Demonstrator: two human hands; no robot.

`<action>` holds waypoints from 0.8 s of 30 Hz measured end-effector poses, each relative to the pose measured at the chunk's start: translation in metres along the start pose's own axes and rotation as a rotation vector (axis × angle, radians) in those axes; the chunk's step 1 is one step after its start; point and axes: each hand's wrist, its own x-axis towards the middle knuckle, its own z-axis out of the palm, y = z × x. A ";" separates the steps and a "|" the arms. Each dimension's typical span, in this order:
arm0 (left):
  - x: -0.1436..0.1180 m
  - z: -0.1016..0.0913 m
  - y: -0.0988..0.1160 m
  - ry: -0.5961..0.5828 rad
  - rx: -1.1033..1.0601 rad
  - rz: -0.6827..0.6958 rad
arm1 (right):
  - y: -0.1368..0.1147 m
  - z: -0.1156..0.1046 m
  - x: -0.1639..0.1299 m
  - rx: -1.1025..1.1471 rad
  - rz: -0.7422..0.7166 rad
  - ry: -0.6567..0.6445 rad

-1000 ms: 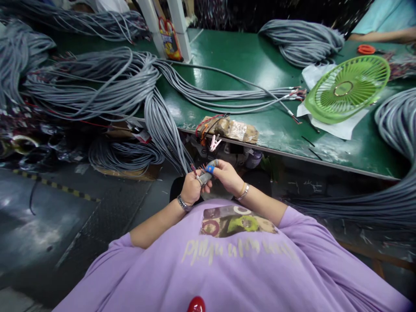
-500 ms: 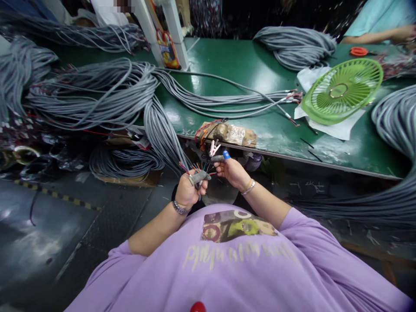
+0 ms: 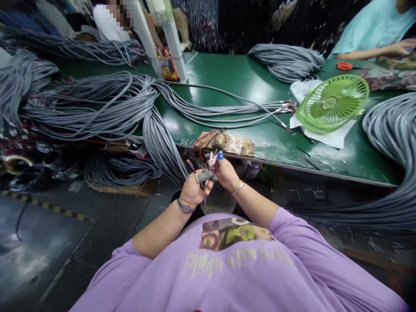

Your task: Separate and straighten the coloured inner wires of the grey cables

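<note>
The grey sheathed cable end (image 3: 205, 176) with fanned coloured wires is clenched in the left hand (image 3: 192, 190) just below the green table edge (image 3: 292, 162), its axis pointing up-right toward the right hand (image 3: 226, 173), whose fingertips are pinched on the wires.

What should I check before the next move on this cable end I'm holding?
1. Left hand closed on the grey cable end: ok.
2. Coloured wires fanned out past the grey sheath: ok.
3. Right hand at the wires, blue-capped finger raised: ok.
4. Which wire the right fingers pinch: cannot tell.
5. Pink clip at the table edge close to the wires, touching or not: cannot tell.
</note>
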 end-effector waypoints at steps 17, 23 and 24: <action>-0.001 -0.004 -0.008 0.028 0.031 -0.021 | -0.009 0.003 -0.001 0.284 0.286 -0.005; -0.014 -0.001 -0.010 0.050 0.121 0.075 | -0.015 -0.007 -0.004 0.259 0.366 -0.140; -0.015 0.000 -0.010 0.057 0.127 0.091 | -0.016 -0.007 -0.004 0.262 0.370 -0.152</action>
